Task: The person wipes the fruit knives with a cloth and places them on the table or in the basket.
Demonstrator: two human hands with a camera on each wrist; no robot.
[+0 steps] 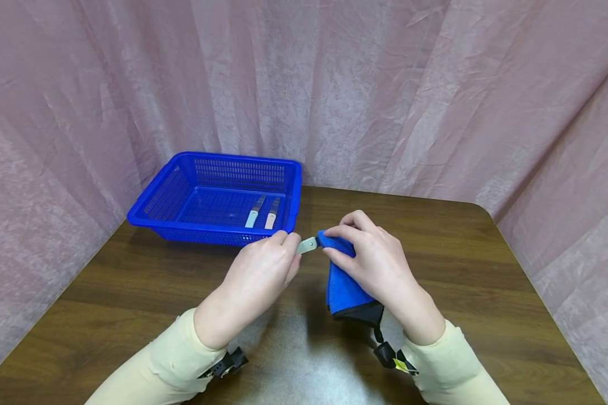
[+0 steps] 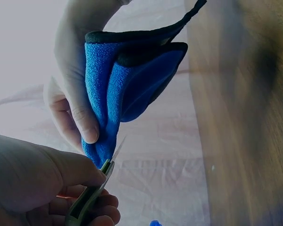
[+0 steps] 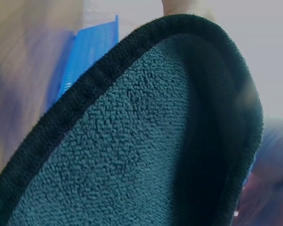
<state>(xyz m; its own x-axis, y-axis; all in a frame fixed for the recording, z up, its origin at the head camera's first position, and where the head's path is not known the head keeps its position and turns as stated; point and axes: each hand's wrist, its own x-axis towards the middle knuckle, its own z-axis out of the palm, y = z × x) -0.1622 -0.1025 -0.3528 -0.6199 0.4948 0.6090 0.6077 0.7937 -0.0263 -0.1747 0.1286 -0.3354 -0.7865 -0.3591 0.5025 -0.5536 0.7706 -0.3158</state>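
A small folding knife with a pale green handle is gripped by my left hand. Its blade points right, towards a folded blue cloth with black edging. My right hand pinches that cloth between thumb and fingers, and its lower part hangs down. In the left wrist view, the cloth meets the knife at the blade, part of which shows beside it; how far the cloth covers the blade I cannot tell. The cloth fills most of the right wrist view.
A blue plastic basket stands at the back left of the wooden table. Inside lie a knife with a pale green handle and one with a pink handle. Pink curtains hang behind the table and at its sides.
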